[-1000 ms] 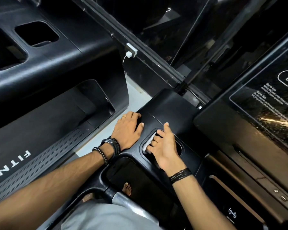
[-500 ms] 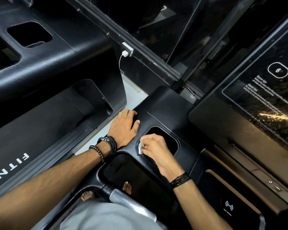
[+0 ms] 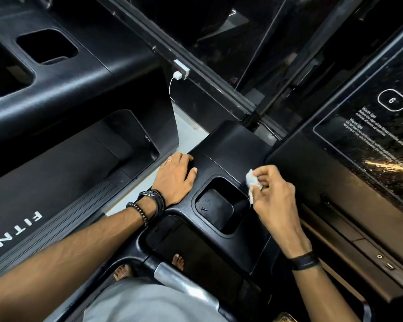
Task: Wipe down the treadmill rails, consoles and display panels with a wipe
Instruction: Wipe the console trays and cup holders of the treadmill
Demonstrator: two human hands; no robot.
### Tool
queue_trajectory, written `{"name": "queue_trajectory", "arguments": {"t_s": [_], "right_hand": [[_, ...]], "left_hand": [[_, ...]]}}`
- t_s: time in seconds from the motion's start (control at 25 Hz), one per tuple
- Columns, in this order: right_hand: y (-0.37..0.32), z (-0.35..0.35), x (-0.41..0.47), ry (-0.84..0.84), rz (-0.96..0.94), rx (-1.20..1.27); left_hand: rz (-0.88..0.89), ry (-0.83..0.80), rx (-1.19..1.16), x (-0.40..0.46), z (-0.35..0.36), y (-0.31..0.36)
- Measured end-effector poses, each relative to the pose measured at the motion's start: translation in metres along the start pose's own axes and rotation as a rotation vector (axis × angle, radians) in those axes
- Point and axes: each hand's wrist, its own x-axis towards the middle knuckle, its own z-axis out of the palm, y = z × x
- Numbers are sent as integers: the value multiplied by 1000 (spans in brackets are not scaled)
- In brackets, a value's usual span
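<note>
My right hand (image 3: 273,196) pinches a small crumpled white wipe (image 3: 251,181) between thumb and fingers, just above the right rim of the cup holder recess (image 3: 219,208) in the black treadmill console (image 3: 230,149). My left hand (image 3: 176,177) rests flat on the console's left edge, fingers straight, thumb toward the recess. The dark display panel (image 3: 368,140) with white text and a "6" button lies to the right. A silver handrail (image 3: 172,275) runs below the console.
A second treadmill (image 3: 56,89) with its own cup holders and a "FITNE" side rail (image 3: 14,233) stands on the left, across a strip of pale floor (image 3: 186,138). A white charger and cable (image 3: 178,75) hang on the frame behind. Bare feet show below the console.
My right hand came out of the cup holder recess with the wipe and rose to the recess's right rim. The left hand stayed flat on the console edge.
</note>
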Motion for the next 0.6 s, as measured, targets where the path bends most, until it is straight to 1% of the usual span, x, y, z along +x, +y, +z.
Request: {"name": "queue_trajectory", "arguments": {"t_s": [0.08,0.16,0.2,0.24,0.32,0.4,0.52,0.6], "right_hand": [[4,6,-11,45,-121,-224],[18,24,-19,-16,-160,-388],[26,29,-19,-73,-141,-388],[31,31,-16,-115,-114,-334],[37,31,-7,-119,-59,-235],[36,30,-1,-98,15,-248],[35,39,3,-92,118,-358],[37,44,6,-65,123,-579]], "left_hand": [[-3,-5,3,0,-1,0],[4,-3,6,-1,-2,0],[9,-4,6,-1,-1,1],[17,0,9,-2,-2,1],[19,3,15,-2,-2,0],[16,-7,12,-1,-2,-1],[5,-16,16,-2,-4,0],[3,-20,16,-2,-3,1]]}}
